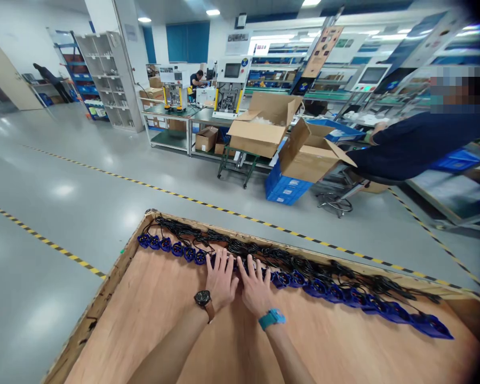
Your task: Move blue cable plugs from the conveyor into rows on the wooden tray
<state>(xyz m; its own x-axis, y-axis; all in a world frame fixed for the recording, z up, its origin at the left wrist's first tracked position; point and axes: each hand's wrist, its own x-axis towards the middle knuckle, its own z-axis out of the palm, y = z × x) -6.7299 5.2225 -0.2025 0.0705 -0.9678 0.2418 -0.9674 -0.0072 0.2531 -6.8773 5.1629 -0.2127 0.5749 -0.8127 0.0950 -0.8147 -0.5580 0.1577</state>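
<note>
Fingertips of both hands (pixel 238 282) hidden among blue plugs (pixel 304 285)

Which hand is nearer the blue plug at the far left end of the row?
Left. The left hand lies flat on the row, closer to that end plug; the right hand rests beside it, farther along the row.

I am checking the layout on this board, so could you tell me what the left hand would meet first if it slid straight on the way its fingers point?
The left hand already has its fingertips at the row of blue connectors; just beyond lie the black cables.
</note>
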